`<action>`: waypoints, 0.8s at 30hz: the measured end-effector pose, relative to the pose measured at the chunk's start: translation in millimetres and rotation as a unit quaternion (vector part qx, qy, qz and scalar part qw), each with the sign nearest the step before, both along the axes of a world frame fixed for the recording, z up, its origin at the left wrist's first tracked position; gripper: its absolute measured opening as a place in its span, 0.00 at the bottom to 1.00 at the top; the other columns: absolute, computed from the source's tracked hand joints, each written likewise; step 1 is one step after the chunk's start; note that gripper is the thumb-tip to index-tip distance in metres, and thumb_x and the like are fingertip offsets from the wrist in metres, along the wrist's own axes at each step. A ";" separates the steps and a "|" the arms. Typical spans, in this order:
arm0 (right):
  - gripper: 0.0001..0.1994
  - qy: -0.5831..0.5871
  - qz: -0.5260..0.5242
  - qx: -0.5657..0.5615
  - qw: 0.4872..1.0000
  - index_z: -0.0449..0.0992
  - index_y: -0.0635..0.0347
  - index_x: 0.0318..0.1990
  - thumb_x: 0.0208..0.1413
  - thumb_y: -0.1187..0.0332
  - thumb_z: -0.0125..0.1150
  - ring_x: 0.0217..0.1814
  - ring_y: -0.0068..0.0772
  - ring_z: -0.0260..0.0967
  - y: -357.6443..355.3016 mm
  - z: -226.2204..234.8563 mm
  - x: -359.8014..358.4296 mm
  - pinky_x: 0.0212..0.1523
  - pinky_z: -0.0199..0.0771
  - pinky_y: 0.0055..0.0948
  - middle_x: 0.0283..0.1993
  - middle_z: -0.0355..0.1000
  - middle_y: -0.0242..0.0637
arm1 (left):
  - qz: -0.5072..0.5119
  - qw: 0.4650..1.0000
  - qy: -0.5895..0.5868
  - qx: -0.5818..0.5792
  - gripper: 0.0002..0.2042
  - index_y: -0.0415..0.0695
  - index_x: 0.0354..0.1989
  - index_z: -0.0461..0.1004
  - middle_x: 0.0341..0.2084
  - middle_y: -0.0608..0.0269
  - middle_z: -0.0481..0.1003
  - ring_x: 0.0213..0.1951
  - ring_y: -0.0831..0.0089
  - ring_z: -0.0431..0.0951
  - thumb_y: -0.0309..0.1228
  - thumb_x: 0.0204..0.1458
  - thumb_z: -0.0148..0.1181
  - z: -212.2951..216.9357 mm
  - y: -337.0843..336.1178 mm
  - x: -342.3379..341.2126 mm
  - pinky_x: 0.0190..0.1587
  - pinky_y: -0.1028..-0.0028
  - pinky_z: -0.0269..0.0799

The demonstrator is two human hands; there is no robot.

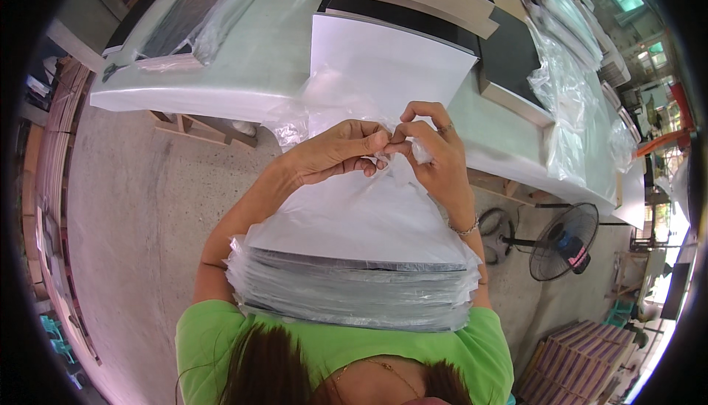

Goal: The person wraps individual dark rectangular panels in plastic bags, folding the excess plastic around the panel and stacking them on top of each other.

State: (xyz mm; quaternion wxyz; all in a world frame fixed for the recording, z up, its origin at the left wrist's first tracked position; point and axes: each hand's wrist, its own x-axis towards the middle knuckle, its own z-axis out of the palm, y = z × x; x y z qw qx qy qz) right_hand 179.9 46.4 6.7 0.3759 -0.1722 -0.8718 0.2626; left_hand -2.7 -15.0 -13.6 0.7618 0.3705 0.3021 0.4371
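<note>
Left hand (341, 152) and right hand (434, 151) together, pinching plastic (391, 178). Wrapped stack (352, 291) sits between them and the green shirt (354, 342).

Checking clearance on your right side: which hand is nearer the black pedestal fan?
Right. In the picture, the right hand is up and left of the black pedestal fan; the left hand is farther left, beyond the right.

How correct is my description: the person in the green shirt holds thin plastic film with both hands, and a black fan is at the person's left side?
The fan's side is wrong: the head view shows the black fan at the person's right. The left hand and right hand do hold thin plastic film, and the shirt is green.
</note>
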 end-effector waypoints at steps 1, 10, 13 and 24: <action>0.16 -0.001 0.004 -0.021 1.000 0.69 0.62 0.34 0.35 0.87 0.56 0.35 0.39 0.70 1.6 -5.3 0.7 0.30 0.69 0.31 0.43 0.64 0.39 | -0.003 1.000 0.000 -0.004 0.22 0.40 0.36 0.71 0.26 0.68 0.69 0.27 0.83 0.69 0.50 0.48 0.57 -0.1 0.2 0.9 0.30 0.86 0.69; 0.15 0.039 0.011 -0.082 0.996 0.66 0.64 0.33 0.36 0.89 0.53 0.37 0.43 0.68 1.6 -6.7 -2.7 0.34 0.69 0.31 0.41 0.64 0.39 | 0.078 0.997 0.006 -0.020 0.25 0.43 0.41 0.69 0.30 0.68 0.69 0.32 0.79 0.70 0.53 0.47 0.58 -2.9 -0.6 -1.8 0.33 0.80 0.69; 0.14 0.027 -0.011 -0.043 0.999 0.67 0.64 0.33 0.37 0.86 0.57 0.35 0.42 0.68 2.7 -7.5 -3.4 0.33 0.68 0.31 0.39 0.65 0.39 | 0.079 0.997 0.004 -0.019 0.21 0.44 0.37 0.70 0.28 0.69 0.68 0.32 0.79 0.69 0.50 0.47 0.60 -0.2 -2.2 -0.8 0.34 0.78 0.68; 0.11 0.035 -0.027 -0.048 0.998 0.68 0.62 0.31 0.40 0.82 0.62 0.31 0.39 0.67 -1.5 -5.0 -5.1 0.31 0.66 0.32 0.33 0.67 0.37 | 0.137 0.939 0.298 0.105 0.12 0.38 0.32 0.78 0.22 0.62 0.75 0.25 0.80 0.70 0.35 0.46 0.63 10.8 -11.5 6.7 0.31 0.79 0.68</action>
